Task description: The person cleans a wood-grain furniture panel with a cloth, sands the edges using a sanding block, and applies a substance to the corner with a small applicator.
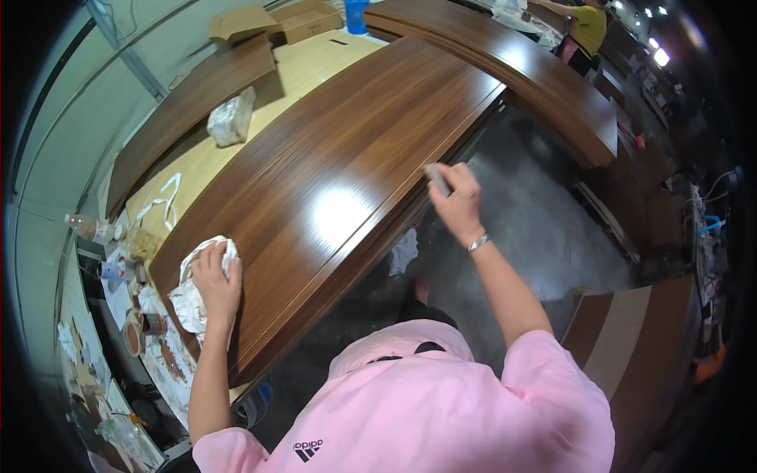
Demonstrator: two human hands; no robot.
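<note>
A glossy brown wood-grain panel (355, 150) lies slantwise before me, a bright reflection on its middle. My left hand (214, 280) rests at the panel's left end, its fingers curled over a crumpled white cloth (188, 306). At the panel's near long edge, my right hand (459, 201) pinches a small flat grey-beige piece (436, 180) between thumb and fingers. That piece meets or nearly meets the edge; its exact kind cannot be made out.
Beyond the panel are a white-wrapped block (230, 118), another brown panel (189, 110) and a cardboard box (303, 20). Bottles and cans (134, 331) crowd the left side. More panels (505, 55) are stacked at the far right, near another person (585, 31).
</note>
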